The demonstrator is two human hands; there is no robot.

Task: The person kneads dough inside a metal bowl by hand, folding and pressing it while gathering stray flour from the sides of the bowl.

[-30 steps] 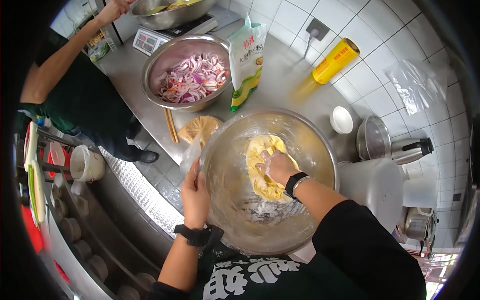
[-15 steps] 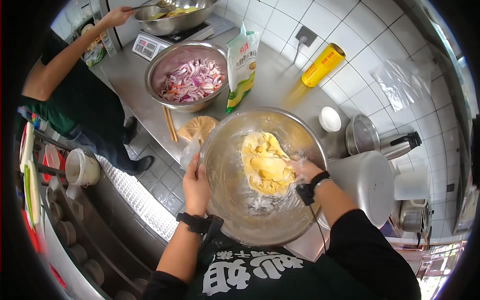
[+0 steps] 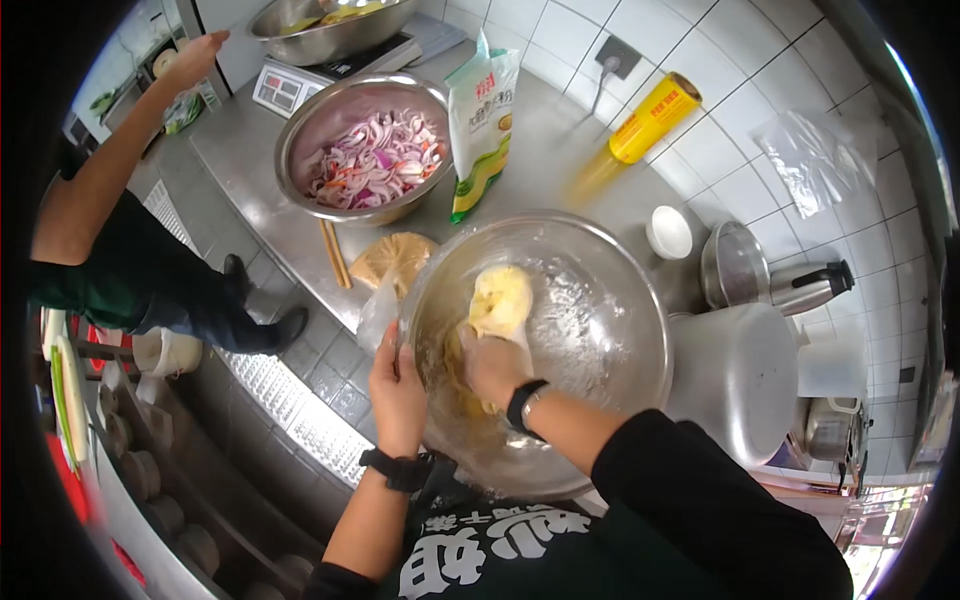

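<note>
A large steel mixing bowl [image 3: 622, 300] stands in front of me, floury inside. Yellow dough [image 3: 503, 298] lies in its left half, part of it hidden beneath my right hand [image 3: 497, 372]. That hand is curled and grips the dough's near side, its fingers somewhat blurred. At the bowl's left rim, my left hand [image 3: 398, 395] is closed on the edge. Just beyond its fingertips lies a plastic bag of tan crumbs [image 3: 393, 262]. Loose white flour clings to the bowl's right inner wall.
Behind stand a bowl of sliced onions [image 3: 375, 165], a flour bag [image 3: 484, 130] and a scale [image 3: 290, 88]. Chopsticks [image 3: 335, 255] lie at left. Rightward are a white cup [image 3: 668, 232], cling film roll [image 3: 655, 118] and steel pot [image 3: 740, 375]. A co-worker's arm [image 3: 130, 160] reaches at far left.
My right hand has moved left across the bowl, and the dough now sits nearer the left wall, partly covered. The left hand stays on the rim. The co-worker's hand has moved left.
</note>
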